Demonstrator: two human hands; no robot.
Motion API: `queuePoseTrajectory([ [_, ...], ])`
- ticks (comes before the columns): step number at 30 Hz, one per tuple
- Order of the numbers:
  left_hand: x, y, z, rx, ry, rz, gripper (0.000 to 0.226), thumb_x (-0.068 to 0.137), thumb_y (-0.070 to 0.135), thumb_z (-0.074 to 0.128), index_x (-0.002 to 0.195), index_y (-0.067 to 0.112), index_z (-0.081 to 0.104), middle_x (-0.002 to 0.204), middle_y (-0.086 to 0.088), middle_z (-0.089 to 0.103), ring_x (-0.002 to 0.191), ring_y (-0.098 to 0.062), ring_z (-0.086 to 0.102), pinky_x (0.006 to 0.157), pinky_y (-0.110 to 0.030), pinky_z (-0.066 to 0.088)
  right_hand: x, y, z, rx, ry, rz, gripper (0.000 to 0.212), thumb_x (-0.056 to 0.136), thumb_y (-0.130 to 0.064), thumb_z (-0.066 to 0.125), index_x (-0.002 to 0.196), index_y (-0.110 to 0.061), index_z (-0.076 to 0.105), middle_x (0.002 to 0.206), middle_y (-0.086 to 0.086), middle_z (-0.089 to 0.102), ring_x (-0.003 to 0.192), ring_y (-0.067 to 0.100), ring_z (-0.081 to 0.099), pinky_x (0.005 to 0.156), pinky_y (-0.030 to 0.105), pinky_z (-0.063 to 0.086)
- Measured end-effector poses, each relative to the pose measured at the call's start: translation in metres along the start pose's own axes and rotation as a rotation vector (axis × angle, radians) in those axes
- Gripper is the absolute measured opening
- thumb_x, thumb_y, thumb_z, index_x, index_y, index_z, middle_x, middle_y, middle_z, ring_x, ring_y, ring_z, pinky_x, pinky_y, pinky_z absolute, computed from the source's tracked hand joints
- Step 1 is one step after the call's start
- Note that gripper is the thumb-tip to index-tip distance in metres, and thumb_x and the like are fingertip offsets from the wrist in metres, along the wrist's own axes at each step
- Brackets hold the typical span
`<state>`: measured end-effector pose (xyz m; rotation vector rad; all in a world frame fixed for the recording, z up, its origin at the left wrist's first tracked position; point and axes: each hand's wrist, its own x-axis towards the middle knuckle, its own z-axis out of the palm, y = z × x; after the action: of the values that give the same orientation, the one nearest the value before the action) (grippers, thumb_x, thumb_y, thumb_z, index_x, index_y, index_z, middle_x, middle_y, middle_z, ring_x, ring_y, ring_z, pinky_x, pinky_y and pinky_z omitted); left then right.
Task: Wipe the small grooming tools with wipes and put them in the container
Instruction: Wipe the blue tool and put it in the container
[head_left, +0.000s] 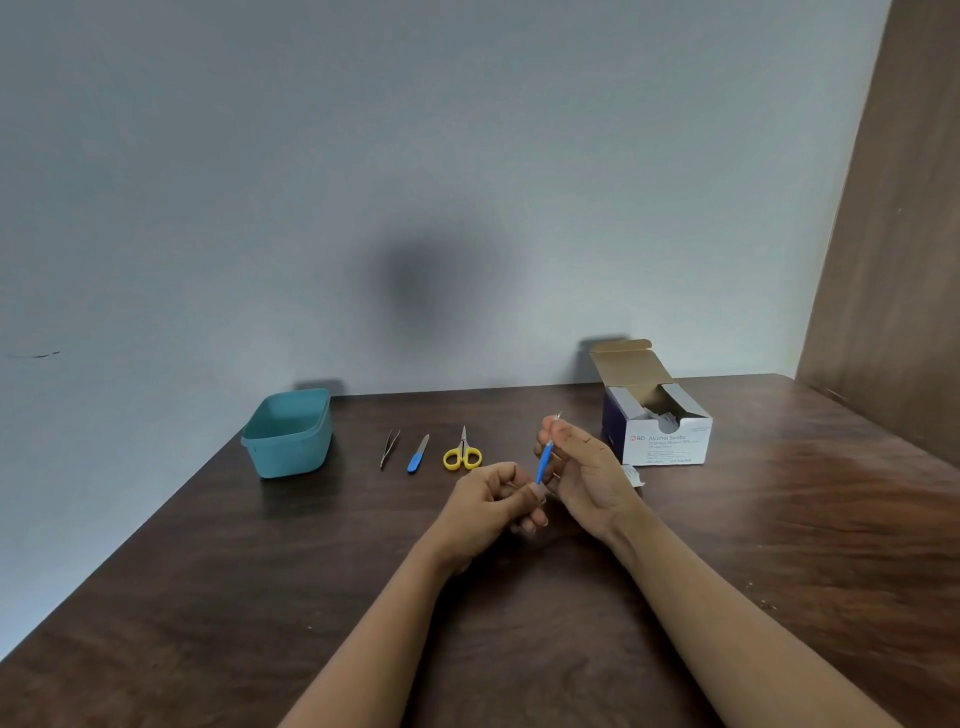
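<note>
The white front of the open cardboard box (667, 444) standing on the table (208, 597) carries the logo "BD" at its left and the words "Alcohol Swabs" beside it. The finer print beneath them is too small and blurred to read.

both bare forearms rise from the lower edge and converge, the left from bottom centre, the right from the bottom right corner, so the hands meet close together. the left hand (491, 501) is curled like a loose fist, back upward, thumb and forefinger pinching the lower end of a blue-handled tool (543, 463). the right hand (582, 467) stands higher, palm turned leftward toward the other hand, its fingers (550, 431) raised and curled in round the tool's upper end. whether it holds anything else cannot be told.
</note>
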<state>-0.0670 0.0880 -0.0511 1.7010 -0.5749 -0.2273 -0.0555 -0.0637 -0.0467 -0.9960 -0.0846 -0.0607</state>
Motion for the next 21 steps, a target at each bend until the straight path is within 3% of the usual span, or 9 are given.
queuePoseTrajectory([
  [3, 0.0006, -0.0012, 0.0001, 0.029, -0.002, -0.007, 0.012, 0.093, 0.013, 0.058, 0.081, 0.014, 0.057, 0.075, -0.007, 0.07, 0.063, -0.012, 0.062, 0.059, -0.018, 0.047, -0.0013, -0.0005, 0.0017, -0.131, 0.019, -0.055, 0.02, 0.073, -0.026, 0.067, 0.086, -0.011, 0.07, 0.074, -0.001, 0.064, 0.078, 0.012, 0.05, 0.07, 0.026, 0.038],
  [9, -0.0001, -0.0005, 0.0013, 0.076, 0.017, 0.008, 0.013, 0.094, 0.015, 0.057, 0.082, 0.017, 0.057, 0.075, -0.005, 0.069, 0.065, -0.012, 0.063, 0.061, -0.019, 0.048, -0.0029, 0.0025, 0.0035, -0.271, -0.027, -0.092, 0.016, 0.074, -0.031, 0.068, 0.072, -0.015, 0.067, 0.068, -0.004, 0.054, 0.071, 0.012, 0.043, 0.068, 0.028, 0.037],
  [18, -0.0004, 0.0004, -0.0017, 0.0, 0.023, 0.012, 0.014, 0.096, 0.011, 0.052, 0.085, 0.015, 0.06, 0.071, -0.003, 0.066, 0.061, -0.01, 0.06, 0.058, -0.017, 0.047, -0.0045, 0.0023, -0.0011, -0.36, -0.167, -0.063, 0.026, 0.09, -0.032, 0.051, 0.087, -0.011, 0.067, 0.077, -0.002, 0.062, 0.076, 0.012, 0.054, 0.082, 0.036, 0.041],
  [21, 0.0001, -0.0001, -0.0017, -0.031, 0.038, 0.018, 0.015, 0.095, 0.01, 0.054, 0.082, 0.014, 0.06, 0.068, -0.001, 0.066, 0.059, -0.008, 0.059, 0.057, -0.016, 0.046, -0.0038, 0.0016, -0.0018, -0.333, -0.141, -0.057, 0.022, 0.083, -0.031, 0.057, 0.083, -0.016, 0.072, 0.079, -0.003, 0.065, 0.081, 0.014, 0.054, 0.081, 0.038, 0.039],
])
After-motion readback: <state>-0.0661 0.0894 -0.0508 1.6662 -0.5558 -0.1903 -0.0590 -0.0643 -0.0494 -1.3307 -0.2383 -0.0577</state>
